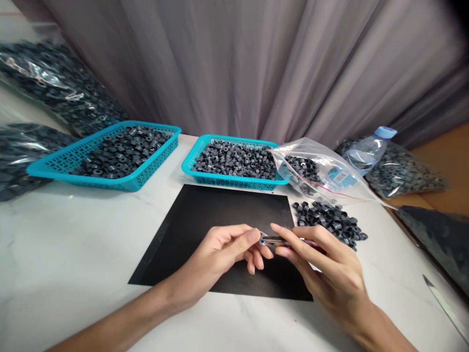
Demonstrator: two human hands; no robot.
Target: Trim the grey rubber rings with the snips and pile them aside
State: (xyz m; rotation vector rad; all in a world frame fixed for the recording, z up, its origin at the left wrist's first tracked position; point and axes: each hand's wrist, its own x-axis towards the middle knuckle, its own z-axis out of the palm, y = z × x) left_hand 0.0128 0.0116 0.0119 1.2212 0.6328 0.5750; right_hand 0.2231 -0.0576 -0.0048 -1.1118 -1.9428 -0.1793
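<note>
My left hand pinches a small dark grey ring-shaped part between thumb and index finger, its other fingers loosely curled. My right hand is closed around a slim metal-tipped tool with a dark reddish handle; the fingers cover much of it, so its exact kind is unclear. The tool's tip meets the ring-shaped part. Both hands are above a black mat on the white marbled table. Beside the right hand, a loose pile of dark ring-shaped parts lies on the table.
Two blue baskets hold many dark parts. A zip bag lies open beside the right one. A water bottle, filled bags and a knife-like blade are around. A grey curtain hangs behind.
</note>
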